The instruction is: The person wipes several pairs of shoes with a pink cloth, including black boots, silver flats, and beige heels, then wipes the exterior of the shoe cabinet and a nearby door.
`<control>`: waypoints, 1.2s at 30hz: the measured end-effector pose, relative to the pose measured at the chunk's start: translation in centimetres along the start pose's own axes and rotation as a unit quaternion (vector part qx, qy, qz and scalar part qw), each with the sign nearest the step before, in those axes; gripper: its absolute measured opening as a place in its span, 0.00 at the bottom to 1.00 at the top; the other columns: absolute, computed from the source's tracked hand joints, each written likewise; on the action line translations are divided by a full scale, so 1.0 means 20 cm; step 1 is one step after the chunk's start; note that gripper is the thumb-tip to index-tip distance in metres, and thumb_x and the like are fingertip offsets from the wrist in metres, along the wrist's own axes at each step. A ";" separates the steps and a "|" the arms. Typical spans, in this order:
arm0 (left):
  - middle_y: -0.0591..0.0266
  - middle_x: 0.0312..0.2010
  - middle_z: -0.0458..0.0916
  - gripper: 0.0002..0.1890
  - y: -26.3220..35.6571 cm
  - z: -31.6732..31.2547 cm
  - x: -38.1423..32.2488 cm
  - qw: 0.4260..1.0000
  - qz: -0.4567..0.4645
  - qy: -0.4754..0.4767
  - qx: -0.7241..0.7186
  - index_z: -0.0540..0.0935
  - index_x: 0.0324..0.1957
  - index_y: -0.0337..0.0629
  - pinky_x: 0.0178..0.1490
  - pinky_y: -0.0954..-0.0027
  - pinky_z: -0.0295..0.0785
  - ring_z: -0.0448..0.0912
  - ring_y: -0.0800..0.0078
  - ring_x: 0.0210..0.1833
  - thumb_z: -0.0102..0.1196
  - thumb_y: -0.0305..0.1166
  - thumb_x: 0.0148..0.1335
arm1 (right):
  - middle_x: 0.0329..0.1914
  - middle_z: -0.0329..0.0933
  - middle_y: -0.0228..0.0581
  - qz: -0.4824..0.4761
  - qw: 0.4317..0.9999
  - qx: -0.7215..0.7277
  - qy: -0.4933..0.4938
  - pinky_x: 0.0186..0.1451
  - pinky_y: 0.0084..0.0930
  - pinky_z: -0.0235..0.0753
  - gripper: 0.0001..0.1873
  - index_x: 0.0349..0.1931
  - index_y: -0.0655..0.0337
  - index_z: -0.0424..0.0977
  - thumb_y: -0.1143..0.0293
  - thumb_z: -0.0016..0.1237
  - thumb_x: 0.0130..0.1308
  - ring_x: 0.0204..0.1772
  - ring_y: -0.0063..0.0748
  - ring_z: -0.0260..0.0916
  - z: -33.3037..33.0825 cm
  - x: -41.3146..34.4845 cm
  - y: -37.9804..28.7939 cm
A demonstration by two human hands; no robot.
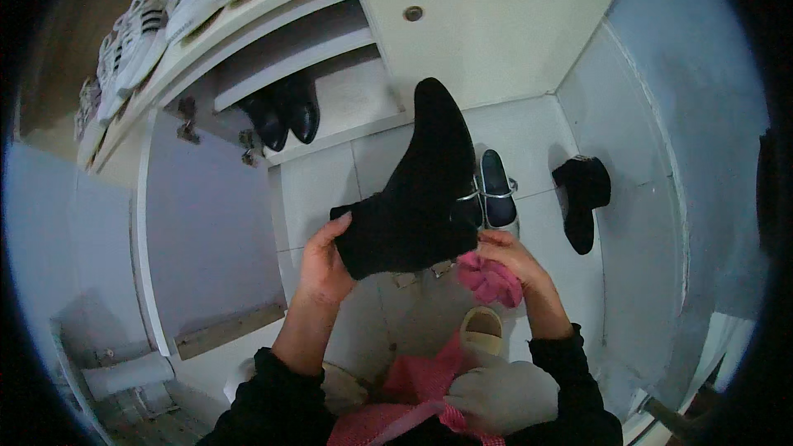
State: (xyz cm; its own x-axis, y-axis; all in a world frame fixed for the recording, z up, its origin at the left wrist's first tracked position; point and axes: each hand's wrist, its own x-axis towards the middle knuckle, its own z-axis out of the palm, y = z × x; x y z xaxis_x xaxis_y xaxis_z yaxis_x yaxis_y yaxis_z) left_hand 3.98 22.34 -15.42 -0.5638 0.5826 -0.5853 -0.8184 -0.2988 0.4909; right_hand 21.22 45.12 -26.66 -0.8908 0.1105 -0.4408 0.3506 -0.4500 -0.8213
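Note:
A black ankle boot (427,161) is held sideways between my hands, its toe pointing up and away from me. My left hand (328,260) grips the open top of its shaft, thumb on the rim. My right hand (508,254) holds the heel end, with a pink cloth (489,282) bunched under the fingers. Beyond the right hand, a pair of flat shoes with straps (497,183) stands on the tiled floor, partly hidden by the boot. Another black ankle boot (582,192) lies on the floor at the right, near the wall.
A white shoe cabinet (483,43) stands ahead, its left door (210,217) swung open. Black shoes (288,111) sit on its lower shelf. White sneakers (133,43) line the top at the left. A light slipper (482,328) is on the floor close to me.

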 end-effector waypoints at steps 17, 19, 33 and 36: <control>0.48 0.24 0.75 0.10 0.45 0.03 0.02 0.408 0.362 -0.096 0.832 0.74 0.23 0.36 0.41 0.53 0.68 0.74 0.48 0.34 0.53 0.34 0.48 | 0.43 0.76 0.38 0.071 0.985 -0.115 -0.105 0.48 0.25 0.73 0.22 0.53 0.70 0.69 0.63 0.50 0.64 0.43 0.27 0.72 0.31 0.15 -0.05; 0.47 0.24 0.75 0.08 0.48 0.06 0.08 0.408 0.379 -0.063 0.828 0.73 0.23 0.36 0.43 0.54 0.68 0.74 0.48 0.35 0.54 0.31 0.47 | 0.41 0.76 0.38 0.075 0.990 -0.067 -0.098 0.46 0.25 0.74 0.21 0.52 0.69 0.69 0.64 0.50 0.64 0.42 0.27 0.73 0.40 0.18 -0.04; 0.51 0.52 0.73 0.21 0.36 -0.30 0.18 0.642 0.366 0.009 0.674 0.71 0.55 0.42 0.54 0.64 0.69 0.72 0.54 0.55 0.52 0.22 0.57 | 0.24 0.75 0.44 -0.191 0.889 -0.362 0.204 0.35 0.34 0.70 0.20 0.32 0.72 0.74 0.58 0.52 0.57 0.29 0.35 0.72 0.44 1.13 -0.24; 0.56 0.54 0.73 0.18 0.24 -0.43 0.09 0.752 0.202 0.036 0.627 0.73 0.54 0.39 0.58 0.67 0.67 0.72 0.64 0.58 0.50 0.19 0.60 | 0.27 0.76 0.39 -0.183 0.926 -0.267 0.194 0.36 0.32 0.71 0.19 0.34 0.72 0.74 0.59 0.52 0.58 0.31 0.31 0.73 0.43 1.37 -0.20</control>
State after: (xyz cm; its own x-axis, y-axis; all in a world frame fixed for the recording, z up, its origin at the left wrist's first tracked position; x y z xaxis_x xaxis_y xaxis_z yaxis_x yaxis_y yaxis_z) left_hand -1.90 15.58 -19.71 -0.7798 0.5799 -0.2361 0.1437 0.5328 0.8339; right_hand -7.04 42.39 -32.33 -0.8433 0.5264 -0.1082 0.2308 0.1728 -0.9575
